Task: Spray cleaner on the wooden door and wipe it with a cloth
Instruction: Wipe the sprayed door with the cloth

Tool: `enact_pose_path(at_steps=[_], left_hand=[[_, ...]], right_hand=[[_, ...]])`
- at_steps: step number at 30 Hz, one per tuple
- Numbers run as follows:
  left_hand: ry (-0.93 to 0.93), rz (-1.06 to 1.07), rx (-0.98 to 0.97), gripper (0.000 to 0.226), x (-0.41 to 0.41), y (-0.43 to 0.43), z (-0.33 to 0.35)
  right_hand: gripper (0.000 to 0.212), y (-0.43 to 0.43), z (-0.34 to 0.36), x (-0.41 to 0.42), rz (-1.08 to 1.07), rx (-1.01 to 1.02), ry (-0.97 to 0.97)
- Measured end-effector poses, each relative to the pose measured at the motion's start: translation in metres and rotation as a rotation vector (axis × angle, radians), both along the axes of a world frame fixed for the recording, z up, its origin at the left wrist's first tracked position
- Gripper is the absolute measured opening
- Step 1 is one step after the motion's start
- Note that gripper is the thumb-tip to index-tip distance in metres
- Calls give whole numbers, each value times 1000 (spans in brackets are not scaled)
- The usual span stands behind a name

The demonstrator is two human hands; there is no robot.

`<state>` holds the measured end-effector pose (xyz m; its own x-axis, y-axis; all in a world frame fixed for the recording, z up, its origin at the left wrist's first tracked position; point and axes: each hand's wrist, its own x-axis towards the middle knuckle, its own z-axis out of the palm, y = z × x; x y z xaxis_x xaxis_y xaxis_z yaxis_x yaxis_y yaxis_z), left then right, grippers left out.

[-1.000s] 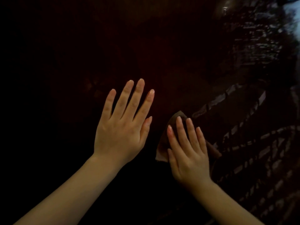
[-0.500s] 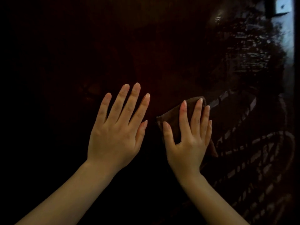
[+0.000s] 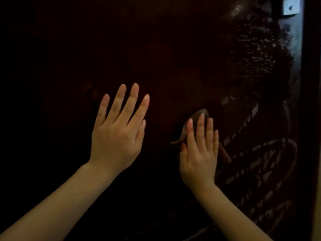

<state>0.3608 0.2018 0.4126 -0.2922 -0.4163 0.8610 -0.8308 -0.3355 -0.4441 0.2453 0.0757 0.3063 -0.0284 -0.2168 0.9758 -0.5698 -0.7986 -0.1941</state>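
Left hand: The left hand (image 3: 116, 136) is laid flat against the door, palm to the wood. The fingers are held straight and spread wide, and nothing is gripped.
Right hand: The right hand (image 3: 199, 159) is pressed flat on the cloth. The fingers are held straight and close together, not curled round it. The cloth is pinned between palm and door.
Cloth: A brown cloth (image 3: 196, 117) is trapped under the right hand, touching the door. One rounded corner is seen just above the fingertips, a thin edge juts out beside the thumb, and another flap shows past the little-finger side.
Door: The dark, glossy wooden door (image 3: 156, 58) is spread behind both hands and fills nearly the whole view. Its left part is lost in shadow.
Hand spacing: The two hands are kept apart, with bare wood between them. The left hand is set a little higher than the right.
Streaks: Pale wet streaks (image 3: 251, 54) are seen above and to the right of the right hand. Curved, broken smears (image 3: 260, 171) are seen just beside it, at its right and below.
Metal plate: A small bright metal plate (image 3: 291, 6) with a screw is fixed well above the right hand, near the door's right edge.
Forearms: Both forearms are bare and are raised from the lower edge of the view.
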Motion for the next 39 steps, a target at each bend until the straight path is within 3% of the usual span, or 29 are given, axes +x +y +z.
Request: enact_pose_path(at_steps=[5,12,18,20,28,30,35,39], left_hand=[[-76,-12,50,48,-21,-27,14],[-127,59,18,52,-20,-36,3],[-127,56,36,53,-19,-34,3],[-122,47,36,54,-19,-34,3],[-113,34,35,55,-20,-36,2],[-124,29,31,54,-19,-36,2],[-117,15,39,55,-19,-35,2],[-123,18,36,54,-19,-36,2]], right_hand=[[47,-27,2,-25,7,-180,163],[48,-14,24,-6,-6,55,-183],[45,-20,20,-20,34,-240,166],[45,-36,37,-35,16,-296,192],[49,-33,57,-25,-5,16,-158],[51,-23,41,-17,-19,-19,-73],[48,-49,27,-46,-15,-362,341],[46,-77,60,-75,-19,-253,205]])
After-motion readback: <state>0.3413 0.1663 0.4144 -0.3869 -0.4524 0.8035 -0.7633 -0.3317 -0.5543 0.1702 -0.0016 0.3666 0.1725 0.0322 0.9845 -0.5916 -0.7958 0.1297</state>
